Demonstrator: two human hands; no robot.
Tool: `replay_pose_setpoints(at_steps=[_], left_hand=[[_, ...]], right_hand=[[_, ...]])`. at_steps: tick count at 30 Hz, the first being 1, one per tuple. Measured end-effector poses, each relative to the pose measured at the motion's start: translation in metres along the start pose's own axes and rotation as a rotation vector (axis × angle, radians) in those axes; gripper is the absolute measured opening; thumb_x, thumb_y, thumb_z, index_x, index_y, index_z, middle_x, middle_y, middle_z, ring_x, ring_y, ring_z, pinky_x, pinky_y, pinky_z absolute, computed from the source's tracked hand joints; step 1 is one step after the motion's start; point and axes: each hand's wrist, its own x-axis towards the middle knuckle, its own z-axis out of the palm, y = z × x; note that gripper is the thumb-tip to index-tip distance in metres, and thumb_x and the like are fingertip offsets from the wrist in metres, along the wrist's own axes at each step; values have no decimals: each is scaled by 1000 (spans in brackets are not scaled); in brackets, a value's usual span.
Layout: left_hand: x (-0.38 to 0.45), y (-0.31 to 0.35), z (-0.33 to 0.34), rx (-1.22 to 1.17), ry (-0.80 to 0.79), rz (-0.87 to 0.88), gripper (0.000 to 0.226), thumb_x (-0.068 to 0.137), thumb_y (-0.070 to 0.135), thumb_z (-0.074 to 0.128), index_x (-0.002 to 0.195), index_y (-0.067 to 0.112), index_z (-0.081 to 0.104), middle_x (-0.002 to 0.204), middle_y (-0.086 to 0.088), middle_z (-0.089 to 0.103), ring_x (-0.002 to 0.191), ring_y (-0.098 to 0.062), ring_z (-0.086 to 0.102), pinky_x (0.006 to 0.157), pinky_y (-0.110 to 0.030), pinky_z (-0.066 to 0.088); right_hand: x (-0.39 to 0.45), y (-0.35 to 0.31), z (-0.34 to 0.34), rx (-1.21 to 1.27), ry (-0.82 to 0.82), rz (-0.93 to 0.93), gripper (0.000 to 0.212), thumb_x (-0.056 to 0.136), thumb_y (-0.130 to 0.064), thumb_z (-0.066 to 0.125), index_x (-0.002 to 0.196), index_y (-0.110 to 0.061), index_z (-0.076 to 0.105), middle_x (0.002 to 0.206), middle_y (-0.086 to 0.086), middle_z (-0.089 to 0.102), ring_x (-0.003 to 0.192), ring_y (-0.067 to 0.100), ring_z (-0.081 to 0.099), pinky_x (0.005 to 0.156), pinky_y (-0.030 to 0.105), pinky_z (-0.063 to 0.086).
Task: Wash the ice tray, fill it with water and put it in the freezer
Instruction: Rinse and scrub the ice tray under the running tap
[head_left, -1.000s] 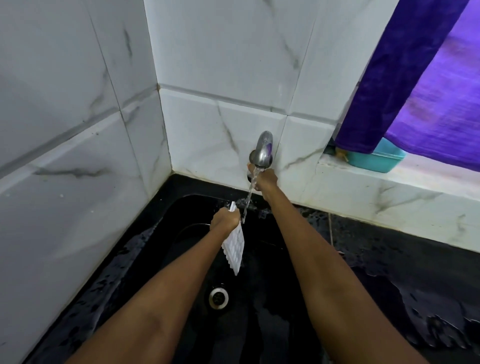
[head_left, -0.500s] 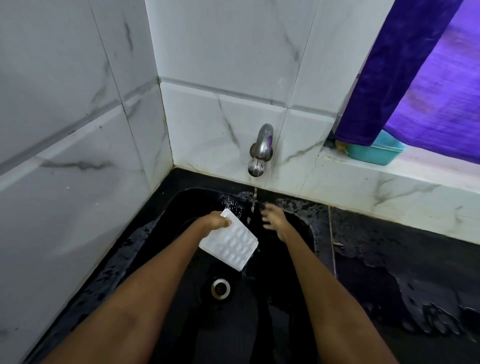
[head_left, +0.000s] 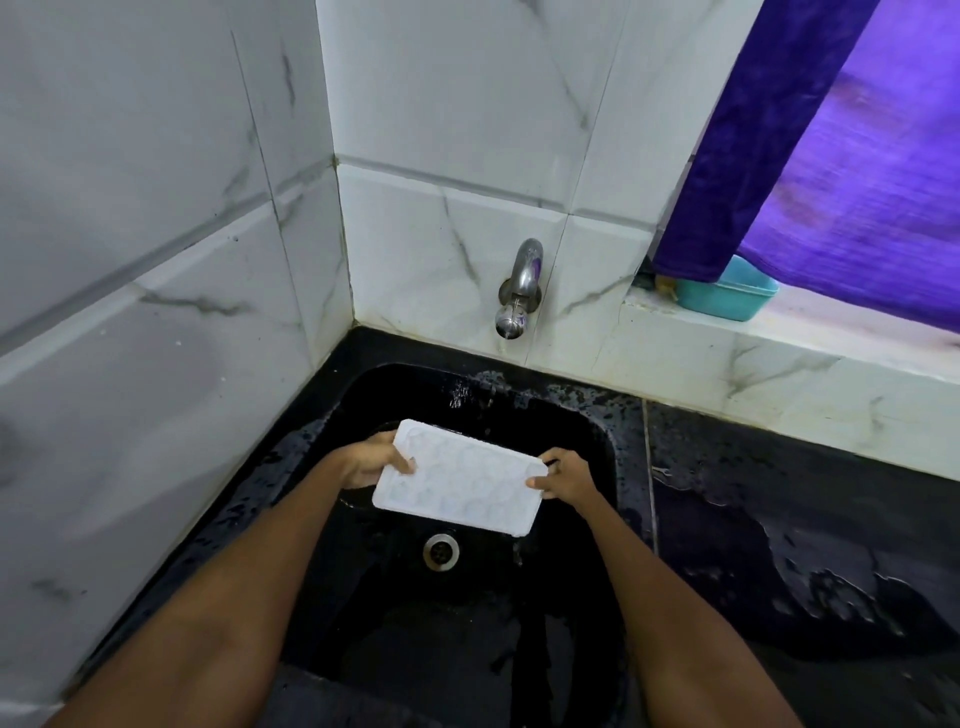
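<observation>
A white ice tray is held nearly flat over the black sink, its cups facing up. My left hand grips its left short edge, thumb on top. Gripping the right short edge is my right hand. The tray hovers just above the round metal drain. On the back wall the steel tap sits above and behind the tray; only a drop shows at its spout.
White marble-look tiles close in the left and back. Wet black countertop spreads to the right. A teal plastic tub stands on the window ledge under a purple curtain.
My right hand left the tap and came down to the tray's right edge. The water stream stopped. The tray turned from hanging on edge to lying flat, now held by both hands.
</observation>
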Motion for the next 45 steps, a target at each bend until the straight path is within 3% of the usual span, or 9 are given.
replay_pose_setpoints(at_steps=[4,8,12,18,21,25,31,38,45], left_hand=[[-4,-14,8,244,158,9,57,80,-24,50,133,-2,49,110,-12,57,104,-24,53,87,-34,47],[-10,-11,22,373,316,206,48,80,-18,59,126,-5,58,106,-7,60,96,-17,53,64,-18,50],[-9,6,21,528,612,494,38,78,-15,60,113,-2,68,112,-18,70,103,-29,66,86,-31,50],[-36,17,36,499,846,858,52,68,-25,47,104,2,72,105,-10,73,97,-16,66,88,-14,44],[-38,-7,33,587,702,657,39,74,-11,56,105,3,72,101,-15,74,98,-24,69,83,-23,47],[-41,-18,25,636,564,351,37,79,6,72,115,-2,67,112,-21,70,103,-28,66,83,-33,48],[-46,12,14,276,443,278,37,83,-6,66,119,-10,60,124,-25,61,96,-22,57,62,-18,54],[-56,29,10,218,308,170,32,92,3,59,123,-3,58,115,-18,63,100,-23,59,89,-38,52],[-51,16,9,210,319,117,32,94,3,54,125,-2,58,109,-19,64,99,-28,61,94,-43,51]], right_hand=[[-17,-8,-16,-32,115,-123,26,73,-2,76,88,-8,56,67,1,47,61,11,52,71,38,56],[-32,-24,-30,-92,255,-252,22,71,0,75,86,-4,60,63,-5,47,63,14,50,68,33,42],[-50,-55,-44,-259,390,-482,24,76,0,66,100,1,62,82,13,63,82,28,57,68,37,44],[-69,-71,-46,-475,608,-644,29,86,-8,52,114,-3,57,108,20,58,105,34,50,72,42,47],[-65,-47,-37,-767,332,-440,23,86,-11,54,109,-7,53,106,16,59,102,33,54,71,38,45],[-65,-37,-40,-539,61,-311,20,84,-15,65,99,-10,53,76,2,55,82,24,56,68,32,40],[-58,-71,-60,-348,206,-423,12,85,-5,61,96,-1,59,65,-5,43,76,20,47,67,27,31],[-50,-69,-64,-158,213,-344,18,84,-6,64,99,3,67,74,9,55,77,21,55,67,30,46],[-56,-58,-63,137,21,-97,27,86,-7,63,110,4,60,95,11,65,76,14,64,57,20,57]])
